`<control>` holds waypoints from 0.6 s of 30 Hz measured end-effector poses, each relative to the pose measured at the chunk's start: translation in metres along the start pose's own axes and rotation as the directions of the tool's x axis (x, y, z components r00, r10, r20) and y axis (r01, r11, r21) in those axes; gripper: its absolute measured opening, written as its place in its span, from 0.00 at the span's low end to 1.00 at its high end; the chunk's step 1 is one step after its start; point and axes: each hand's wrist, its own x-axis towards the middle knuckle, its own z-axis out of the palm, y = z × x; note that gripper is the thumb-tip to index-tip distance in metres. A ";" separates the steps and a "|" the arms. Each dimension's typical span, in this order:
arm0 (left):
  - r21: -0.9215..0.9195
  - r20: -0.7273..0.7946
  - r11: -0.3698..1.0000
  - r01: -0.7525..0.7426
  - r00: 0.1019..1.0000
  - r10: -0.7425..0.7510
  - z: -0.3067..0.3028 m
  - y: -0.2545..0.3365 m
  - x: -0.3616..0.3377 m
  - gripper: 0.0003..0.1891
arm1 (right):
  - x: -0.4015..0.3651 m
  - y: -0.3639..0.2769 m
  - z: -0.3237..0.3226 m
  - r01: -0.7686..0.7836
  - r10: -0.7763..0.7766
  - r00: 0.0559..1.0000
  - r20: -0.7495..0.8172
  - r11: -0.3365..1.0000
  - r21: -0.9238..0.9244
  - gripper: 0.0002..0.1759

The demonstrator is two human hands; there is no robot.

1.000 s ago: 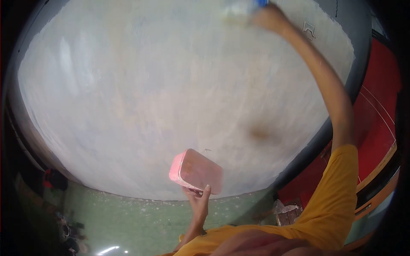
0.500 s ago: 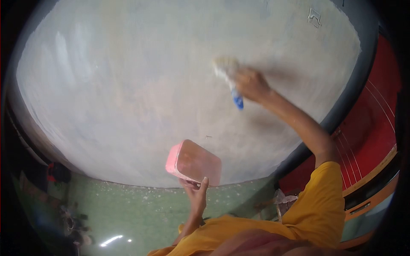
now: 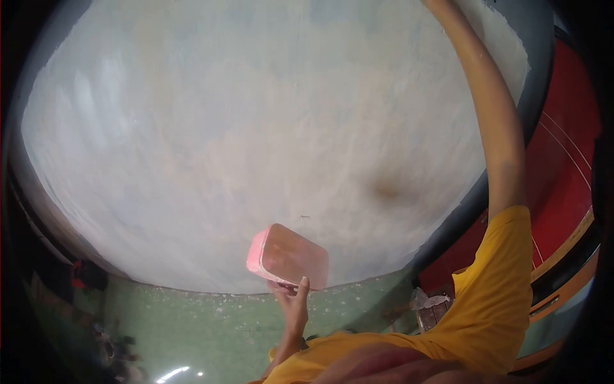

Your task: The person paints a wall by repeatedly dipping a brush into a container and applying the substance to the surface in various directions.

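Note:
My left hand [image 3: 295, 306] grips a pink plastic container [image 3: 295, 257] from below, its thumb over the near rim. The tub is tilted, and pinkish-brown shows across its broad face; I cannot make out how much paint is in it. In front of me stands a wall [image 3: 211, 147] with streaky, uneven whitish paint. My right arm [image 3: 489, 96] reaches up along the wall's right side, and the hand passes beyond the top edge of the view. The paintbrush is out of sight with it.
Dark grey paint [image 3: 543, 83] borders the wall. To the right is a red surface [image 3: 563, 160] with pale lines. The green floor [image 3: 192, 320] carries white splatters. A clear plastic bag [image 3: 427, 299] lies at right, and dark clutter [image 3: 105, 345] at lower left.
My right hand, which held a blue-handled paintbrush against the wall, has swung upward out of view. My left hand still holds the container, now slightly lower in the view.

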 end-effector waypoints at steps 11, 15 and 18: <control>0.029 0.033 0.999 -0.039 0.999 0.038 0.002 0.007 0.000 0.45 | -0.204 -0.062 0.004 0.077 -0.254 0.818 0.517 0.938 0.339 0.09; 0.008 0.007 1.000 -0.014 1.000 0.014 0.009 0.013 -0.002 0.44 | -0.077 0.008 0.024 0.129 -0.153 0.940 0.304 0.987 0.098 0.11; -0.018 -0.023 1.000 -0.002 1.000 0.002 0.018 0.019 -0.005 0.44 | 0.012 -0.009 -0.012 0.095 -0.092 0.992 0.085 0.995 -0.032 0.20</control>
